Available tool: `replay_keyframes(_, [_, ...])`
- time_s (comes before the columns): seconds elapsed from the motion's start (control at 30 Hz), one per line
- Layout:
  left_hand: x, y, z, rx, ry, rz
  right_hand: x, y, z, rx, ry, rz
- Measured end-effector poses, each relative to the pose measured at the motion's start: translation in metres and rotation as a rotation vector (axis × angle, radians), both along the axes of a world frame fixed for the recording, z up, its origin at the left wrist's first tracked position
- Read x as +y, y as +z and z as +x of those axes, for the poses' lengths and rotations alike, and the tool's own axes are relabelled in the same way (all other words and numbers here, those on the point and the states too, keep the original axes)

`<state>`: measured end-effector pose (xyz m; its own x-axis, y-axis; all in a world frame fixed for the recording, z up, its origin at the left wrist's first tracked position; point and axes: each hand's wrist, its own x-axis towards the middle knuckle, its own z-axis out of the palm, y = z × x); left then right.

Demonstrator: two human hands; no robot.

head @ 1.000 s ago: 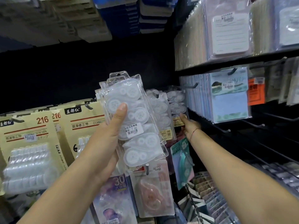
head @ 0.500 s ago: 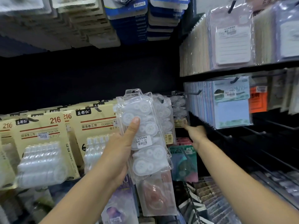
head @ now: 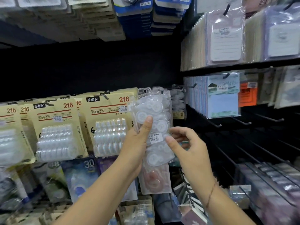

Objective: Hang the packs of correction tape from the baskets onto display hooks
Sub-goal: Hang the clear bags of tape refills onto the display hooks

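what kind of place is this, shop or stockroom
Most likely a stationery shop aisle. Cream correction tape packs hang in rows on display hooks, the clear pack in the left hand carries a price sticker, and sleeved notepads hang on the right.

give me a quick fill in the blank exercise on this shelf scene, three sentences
1. The left hand grips the clear packs, and its ___ lies across their front.
2. The beige cards hanging behind them show the red number ___.
3. A thin cord bracelet circles the ___ wrist.
Missing words: thumb; 216; right.
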<state>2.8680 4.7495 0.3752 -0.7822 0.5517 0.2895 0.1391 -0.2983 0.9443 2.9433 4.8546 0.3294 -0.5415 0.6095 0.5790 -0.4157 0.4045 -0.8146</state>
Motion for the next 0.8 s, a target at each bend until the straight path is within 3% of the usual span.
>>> replay_keyframes(0.37, [0.008, -0.008, 0.006, -0.059, 0.065, 0.046, -0.015, -0.009, -0.002, -0.008, 0.001, -0.13])
replay_keyframes(0.6, [0.002, -0.01, -0.005, -0.088, 0.036, 0.035, -0.007, -0.014, -0.007, -0.048, 0.04, -0.028])
replay_keyframes(0.8, [-0.003, -0.012, -0.017, -0.165, 0.081, 0.059, 0.021, -0.003, -0.005, 0.101, 0.095, -0.293])
